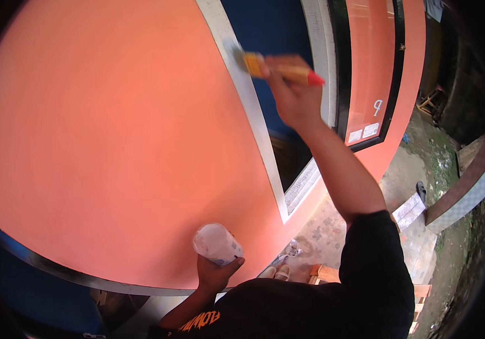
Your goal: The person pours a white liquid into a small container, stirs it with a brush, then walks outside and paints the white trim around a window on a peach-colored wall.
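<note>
My right hand (pixel 296 96) is closed round a paintbrush (pixel 287 72) with a wooden handle, a red end and a yellow band. Its blurred bristles lie against the white window frame (pixel 248 93), beside the dark blue opening. Low in front of me, my left hand (pixel 215 276) grips a plastic cup (pixel 218 243) from beneath. The cup is whitish and smeared, tilted, with white paint or residue inside; how full it is I cannot tell.
A salmon-coloured wall (pixel 124 141) fills the left side. Right of the opening is a black-framed glass pane (pixel 369 68). Below lie a patterned floor (pixel 333 226), a pair of shoes (pixel 282 273) and a wooden piece (pixel 326 274). A dark-edged opening (pixel 44 294) curves along the lower left.
</note>
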Motion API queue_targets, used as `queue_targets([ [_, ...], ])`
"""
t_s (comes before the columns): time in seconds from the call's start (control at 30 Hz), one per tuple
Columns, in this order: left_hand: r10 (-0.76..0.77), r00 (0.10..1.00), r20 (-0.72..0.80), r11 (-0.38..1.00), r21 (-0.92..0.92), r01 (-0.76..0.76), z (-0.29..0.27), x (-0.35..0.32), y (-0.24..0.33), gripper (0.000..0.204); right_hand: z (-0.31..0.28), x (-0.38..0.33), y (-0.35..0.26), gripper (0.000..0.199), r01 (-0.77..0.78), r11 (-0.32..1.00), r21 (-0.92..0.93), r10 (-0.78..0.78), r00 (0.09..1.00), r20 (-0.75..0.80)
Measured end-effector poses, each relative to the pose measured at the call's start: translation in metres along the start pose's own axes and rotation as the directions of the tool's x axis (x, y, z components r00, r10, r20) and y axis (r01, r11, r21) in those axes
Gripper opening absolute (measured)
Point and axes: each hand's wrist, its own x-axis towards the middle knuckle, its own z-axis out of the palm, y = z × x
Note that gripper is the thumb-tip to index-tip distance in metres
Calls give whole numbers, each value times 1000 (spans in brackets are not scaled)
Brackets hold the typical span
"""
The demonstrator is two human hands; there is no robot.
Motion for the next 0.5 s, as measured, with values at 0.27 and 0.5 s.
queue_targets([
  [0.27, 54, 996, 72, 998, -26, -52, 0, 1, -1, 66, -63, -69, -9, 9, -236, 969, -66, 244, 955, 167],
  [0.5, -3, 1000, 28, 999, 40, 2, -3, 0, -8, 72, 5, 50, -1, 19, 10, 987, -162, 11, 992, 127],
])
